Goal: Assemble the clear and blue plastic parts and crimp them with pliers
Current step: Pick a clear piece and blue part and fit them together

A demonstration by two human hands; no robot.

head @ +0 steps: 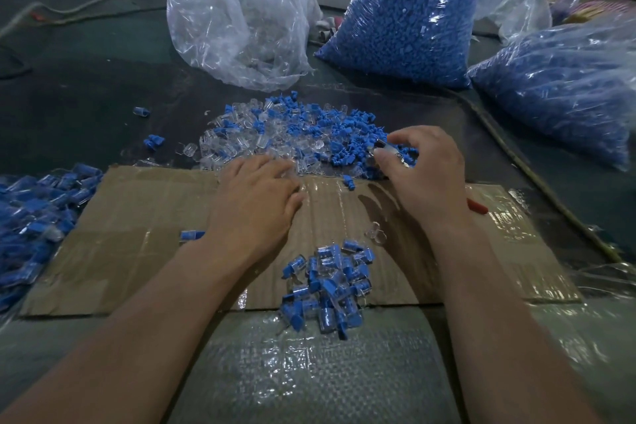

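Observation:
A loose pile of clear and blue plastic parts [292, 134] lies on the dark table beyond a sheet of cardboard [137, 217]. My left hand [254, 203] rests palm down at the pile's near edge. Its fingertips touch clear pieces and its thumb is held apart, with nothing seen in its grip. My right hand [423, 175] is closed around pliers [390, 150]. Their metal jaws poke out by the fingers over the blue parts, and a red handle tip [476, 206] shows behind the wrist. A heap of assembled clear-and-blue pieces [330, 289] sits between my forearms.
A bigger heap of assembled pieces [34, 217] lies at the left. At the back stand a clear bag of clear parts [237, 17] and two bags of blue parts [409, 10] [564, 86]. A thin stick [537, 179] runs along the right, and woven sacking [309, 372] covers the near edge.

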